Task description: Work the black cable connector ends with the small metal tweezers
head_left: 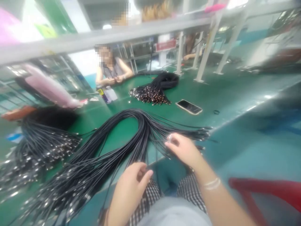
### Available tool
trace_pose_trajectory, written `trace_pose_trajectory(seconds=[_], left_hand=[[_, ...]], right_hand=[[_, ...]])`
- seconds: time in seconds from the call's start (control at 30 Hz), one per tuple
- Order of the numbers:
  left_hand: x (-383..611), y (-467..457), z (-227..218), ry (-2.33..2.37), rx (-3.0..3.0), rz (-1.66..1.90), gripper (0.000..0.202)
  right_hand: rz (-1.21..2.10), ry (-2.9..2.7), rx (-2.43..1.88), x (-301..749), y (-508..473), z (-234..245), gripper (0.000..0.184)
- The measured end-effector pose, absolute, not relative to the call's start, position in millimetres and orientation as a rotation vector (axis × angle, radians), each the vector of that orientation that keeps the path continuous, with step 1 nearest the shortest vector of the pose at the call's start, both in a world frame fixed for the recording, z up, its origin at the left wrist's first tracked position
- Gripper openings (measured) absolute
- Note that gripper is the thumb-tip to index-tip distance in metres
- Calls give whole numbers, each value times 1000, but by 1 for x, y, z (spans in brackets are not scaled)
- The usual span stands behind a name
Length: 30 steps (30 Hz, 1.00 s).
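A thick bundle of black cables (110, 133) with shiny metal ends curves across the green table in front of me. My left hand (131, 188) is at the table's near edge, over my lap, its fingers curled toward the thumb; what they hold, if anything, is blurred. Farther right, my right hand (183, 149) pinches with thumb and forefinger beside the cables' right-hand ends. A small shiny spot shows at its fingertips, too blurred to name.
More cables (47, 147) lie at the left, another bundle (160, 88) farther back. A phone (189, 107) and a black ring (216, 112) rest on the green table (204, 91). A co-worker (113, 69) sits opposite. A red stool (265, 185) stands at right.
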<state>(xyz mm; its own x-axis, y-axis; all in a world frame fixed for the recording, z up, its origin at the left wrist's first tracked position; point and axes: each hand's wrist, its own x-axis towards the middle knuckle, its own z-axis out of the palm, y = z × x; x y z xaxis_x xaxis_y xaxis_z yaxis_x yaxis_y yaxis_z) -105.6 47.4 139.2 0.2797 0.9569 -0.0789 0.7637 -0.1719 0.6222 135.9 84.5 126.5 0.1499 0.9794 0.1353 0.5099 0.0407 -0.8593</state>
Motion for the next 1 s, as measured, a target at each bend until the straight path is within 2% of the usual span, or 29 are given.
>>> trace_pose_trajectory(seconds=[0.17, 0.3, 0.5, 0.67, 0.7, 0.83, 1.0], left_hand=[[-103, 49, 113, 1689, 2468, 439, 57], [-97, 35, 98, 1799, 2603, 410, 55], [-78, 16, 110, 1760, 2480, 391, 48], [-75, 0, 125, 1457, 2127, 442, 70], [-78, -2, 124, 1423, 2008, 520, 67], [-94, -11, 103, 1493, 1459, 835, 34], [-94, -4, 79, 1496, 1319, 781, 45]], right_hand=[[602, -1318, -1615, 157, 94, 113, 16], [676, -1271, -1491, 136, 73, 117, 21], [1414, -1513, -1102, 103, 38, 125, 4], [1633, -1136, -807, 93, 46, 94, 12], [1634, -1087, -766, 89, 47, 87, 14], [1653, -1009, -672, 75, 46, 67, 23], [1708, -884, -607, 72, 43, 65, 24]])
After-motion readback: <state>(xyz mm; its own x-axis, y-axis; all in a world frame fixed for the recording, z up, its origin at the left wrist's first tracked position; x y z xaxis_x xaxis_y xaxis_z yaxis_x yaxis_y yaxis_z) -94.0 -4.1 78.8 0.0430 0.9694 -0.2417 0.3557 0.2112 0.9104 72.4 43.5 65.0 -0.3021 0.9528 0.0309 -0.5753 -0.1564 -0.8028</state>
